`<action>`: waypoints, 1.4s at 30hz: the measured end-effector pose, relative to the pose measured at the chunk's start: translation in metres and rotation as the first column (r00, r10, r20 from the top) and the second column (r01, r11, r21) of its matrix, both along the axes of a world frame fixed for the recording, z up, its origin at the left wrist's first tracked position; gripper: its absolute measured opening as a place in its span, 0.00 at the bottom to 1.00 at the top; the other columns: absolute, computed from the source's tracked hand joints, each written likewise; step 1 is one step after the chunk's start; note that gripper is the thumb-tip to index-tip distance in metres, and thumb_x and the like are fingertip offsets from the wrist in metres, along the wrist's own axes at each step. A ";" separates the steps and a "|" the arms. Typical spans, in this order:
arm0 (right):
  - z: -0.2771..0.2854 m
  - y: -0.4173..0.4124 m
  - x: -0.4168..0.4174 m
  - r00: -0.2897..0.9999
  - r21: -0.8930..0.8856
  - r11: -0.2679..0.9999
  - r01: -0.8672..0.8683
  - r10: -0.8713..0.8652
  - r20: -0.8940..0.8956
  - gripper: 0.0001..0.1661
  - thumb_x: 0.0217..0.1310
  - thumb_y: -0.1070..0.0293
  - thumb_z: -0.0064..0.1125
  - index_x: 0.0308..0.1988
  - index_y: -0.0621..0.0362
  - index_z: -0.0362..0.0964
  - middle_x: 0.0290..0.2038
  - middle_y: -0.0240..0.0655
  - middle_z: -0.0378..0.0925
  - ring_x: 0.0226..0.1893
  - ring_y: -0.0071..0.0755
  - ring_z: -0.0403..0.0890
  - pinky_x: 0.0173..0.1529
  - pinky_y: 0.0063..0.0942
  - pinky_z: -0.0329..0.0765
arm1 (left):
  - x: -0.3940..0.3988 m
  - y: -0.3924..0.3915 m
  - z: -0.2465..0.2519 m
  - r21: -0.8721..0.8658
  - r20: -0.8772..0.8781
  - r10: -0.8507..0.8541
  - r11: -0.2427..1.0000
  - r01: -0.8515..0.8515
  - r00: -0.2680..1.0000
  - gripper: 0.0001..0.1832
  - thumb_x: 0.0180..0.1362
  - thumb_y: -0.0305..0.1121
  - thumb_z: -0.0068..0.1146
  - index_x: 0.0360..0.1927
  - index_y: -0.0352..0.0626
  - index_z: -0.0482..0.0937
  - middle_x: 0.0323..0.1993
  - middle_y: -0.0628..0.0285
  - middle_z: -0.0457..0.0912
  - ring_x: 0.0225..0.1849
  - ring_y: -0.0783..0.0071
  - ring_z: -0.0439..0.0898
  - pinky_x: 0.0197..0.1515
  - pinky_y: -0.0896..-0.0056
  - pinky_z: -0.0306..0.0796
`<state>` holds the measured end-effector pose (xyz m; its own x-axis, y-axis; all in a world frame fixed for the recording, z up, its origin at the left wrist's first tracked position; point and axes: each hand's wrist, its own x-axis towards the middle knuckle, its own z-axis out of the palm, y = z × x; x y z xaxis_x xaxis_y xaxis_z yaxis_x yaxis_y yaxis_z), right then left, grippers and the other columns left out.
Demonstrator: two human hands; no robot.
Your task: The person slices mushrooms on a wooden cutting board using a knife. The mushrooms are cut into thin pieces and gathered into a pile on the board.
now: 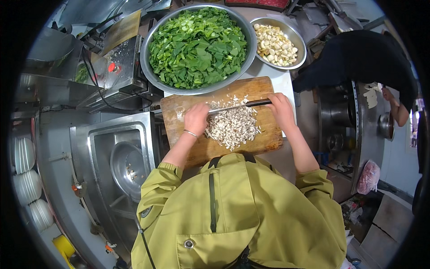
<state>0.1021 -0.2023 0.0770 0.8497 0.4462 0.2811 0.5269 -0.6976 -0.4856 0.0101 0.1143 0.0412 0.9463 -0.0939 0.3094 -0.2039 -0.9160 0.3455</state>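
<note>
A kitchen knife with a black handle lies level across a heap of finely chopped, pale brown-edged pieces, possibly mushroom, on a wooden cutting board. My right hand grips the end of the handle. At the other end, my left hand, with a bracelet at the wrist, is closed over the blade's tip; its fingertips are hidden. Beyond the board stands a large metal basin of chopped leafy greens. To its right, a smaller metal bowl holds pale sliced pieces.
At left is a metal sink with a metal bowl inside. Stacked white bowls fill a shelf at the far left. A person in dark clothing works at a metal counter on the right. Cables hang at the upper left.
</note>
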 end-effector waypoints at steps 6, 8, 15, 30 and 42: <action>0.006 -0.006 -0.016 1.000 -0.040 0.999 0.008 -0.008 -0.005 0.19 0.50 0.71 0.66 0.44 0.56 0.73 0.40 0.40 0.74 0.42 0.50 0.75 0.46 0.41 0.74 | 0.002 0.004 0.000 -0.006 0.036 -0.056 0.998 0.056 0.998 0.05 0.47 0.25 0.53 0.28 0.47 0.74 0.28 0.62 0.74 0.35 0.60 0.76 0.36 0.60 0.70; 0.000 -0.007 -0.025 1.000 -0.059 0.998 0.008 -0.010 -0.029 0.19 0.50 0.71 0.66 0.44 0.56 0.73 0.40 0.40 0.74 0.42 0.50 0.75 0.45 0.41 0.74 | -0.002 0.008 0.001 -0.014 0.036 -0.085 0.996 0.086 0.996 0.05 0.47 0.25 0.54 0.28 0.47 0.74 0.28 0.62 0.73 0.35 0.60 0.76 0.36 0.61 0.70; -0.009 -0.015 -0.038 1.000 -0.032 0.999 0.004 -0.004 -0.003 0.18 0.50 0.71 0.65 0.44 0.57 0.73 0.40 0.42 0.73 0.40 0.51 0.75 0.44 0.42 0.74 | -0.001 0.011 0.000 0.016 0.027 -0.154 0.988 0.154 0.988 0.06 0.47 0.26 0.52 0.30 0.47 0.74 0.29 0.61 0.75 0.36 0.60 0.77 0.35 0.60 0.69; -0.006 0.006 0.019 0.998 -0.063 0.998 0.008 -0.013 -0.069 0.19 0.50 0.69 0.65 0.45 0.54 0.73 0.40 0.42 0.72 0.42 0.52 0.75 0.47 0.42 0.74 | 0.006 -0.002 -0.005 0.051 0.042 0.030 0.998 -0.033 0.999 0.04 0.49 0.25 0.51 0.29 0.46 0.73 0.29 0.61 0.73 0.35 0.59 0.76 0.36 0.59 0.71; -0.019 -0.009 -0.016 0.992 -0.028 0.998 0.057 -0.060 -0.108 0.16 0.51 0.69 0.65 0.41 0.57 0.73 0.37 0.42 0.71 0.39 0.52 0.75 0.42 0.43 0.74 | 0.010 -0.001 0.000 0.056 0.033 -0.090 0.995 0.088 0.995 0.07 0.46 0.24 0.51 0.30 0.45 0.74 0.30 0.59 0.74 0.37 0.56 0.76 0.40 0.58 0.69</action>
